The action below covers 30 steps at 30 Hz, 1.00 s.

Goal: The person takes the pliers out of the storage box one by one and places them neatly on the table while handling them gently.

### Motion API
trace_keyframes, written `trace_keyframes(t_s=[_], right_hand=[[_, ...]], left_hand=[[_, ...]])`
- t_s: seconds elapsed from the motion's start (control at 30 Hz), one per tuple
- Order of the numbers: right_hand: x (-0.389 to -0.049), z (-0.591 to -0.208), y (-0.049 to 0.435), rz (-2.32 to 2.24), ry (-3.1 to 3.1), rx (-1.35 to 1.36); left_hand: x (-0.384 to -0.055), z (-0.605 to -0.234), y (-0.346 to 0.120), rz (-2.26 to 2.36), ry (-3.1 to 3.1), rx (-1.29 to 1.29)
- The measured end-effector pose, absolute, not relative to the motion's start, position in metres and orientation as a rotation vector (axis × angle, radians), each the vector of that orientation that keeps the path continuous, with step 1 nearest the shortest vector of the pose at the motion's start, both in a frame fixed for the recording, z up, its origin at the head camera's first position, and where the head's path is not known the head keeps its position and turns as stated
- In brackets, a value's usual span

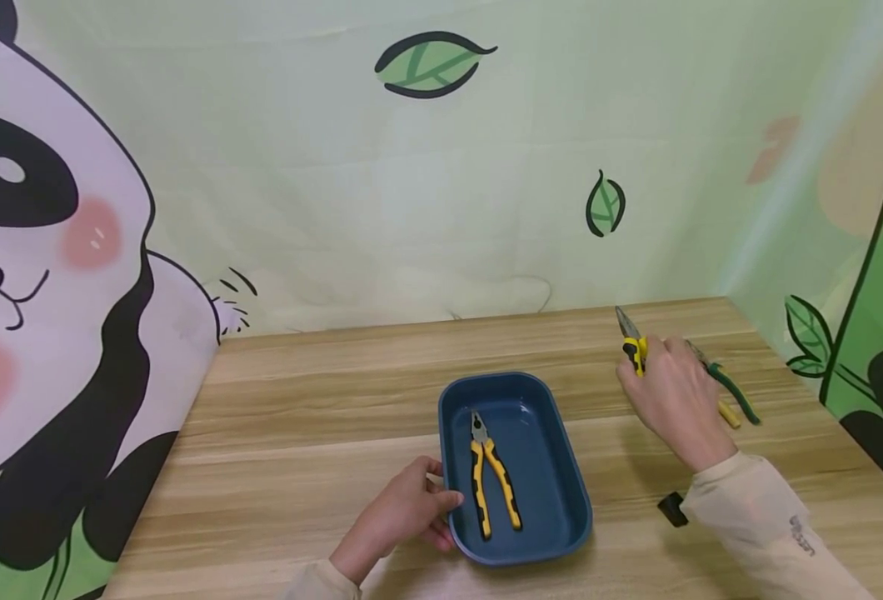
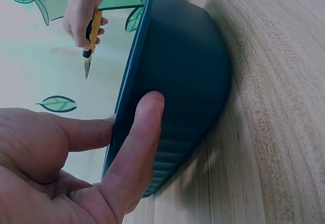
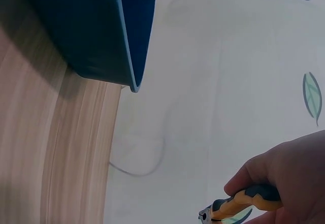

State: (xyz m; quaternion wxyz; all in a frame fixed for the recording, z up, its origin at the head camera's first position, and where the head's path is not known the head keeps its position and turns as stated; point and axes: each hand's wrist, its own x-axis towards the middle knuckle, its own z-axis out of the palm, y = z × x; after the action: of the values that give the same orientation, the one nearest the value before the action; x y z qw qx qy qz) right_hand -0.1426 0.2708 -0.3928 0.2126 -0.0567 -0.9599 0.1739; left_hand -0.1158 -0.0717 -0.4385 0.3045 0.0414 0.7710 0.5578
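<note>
A dark blue rectangular tray (image 1: 572,492) stands on the wooden table, and inside it lies a pair of combination pliers (image 1: 514,500) with yellow and black handles. My left hand (image 1: 410,504) pinches the tray's left wall, thumb over the rim and fingers against the outside. To the right of the tray, my right hand (image 1: 674,396) grips long-nose pliers (image 1: 627,329) by their yellow and black handles, tips pointing away. They also show in the left wrist view, pliers (image 2: 91,36) in hand. Green-handled pliers (image 1: 737,392) are partly hidden behind the right hand.
A yellow handle end (image 1: 730,414) shows past the right hand; I cannot tell which pliers it belongs to. Near the right cuff is a small black object (image 1: 672,508). Behind the wooden table (image 1: 299,417) hangs a printed cloth backdrop (image 1: 336,208) with a panda and leaves.
</note>
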Motion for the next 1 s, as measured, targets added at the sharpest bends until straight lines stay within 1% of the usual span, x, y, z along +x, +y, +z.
trace_keyframes(t_s=[0.7, 1.0], right_hand=[[-0.146, -0.414, 0.273, 0.516, -2.71, -0.17], [-0.149, -0.425, 0.275, 0.454, -2.634, -0.095]], left_hand=[[-0.116, -0.439, -0.072, 1.48, 2.038, 0.122], [-0.116, -0.44, -0.072, 1.476, 2.044, 0.117]])
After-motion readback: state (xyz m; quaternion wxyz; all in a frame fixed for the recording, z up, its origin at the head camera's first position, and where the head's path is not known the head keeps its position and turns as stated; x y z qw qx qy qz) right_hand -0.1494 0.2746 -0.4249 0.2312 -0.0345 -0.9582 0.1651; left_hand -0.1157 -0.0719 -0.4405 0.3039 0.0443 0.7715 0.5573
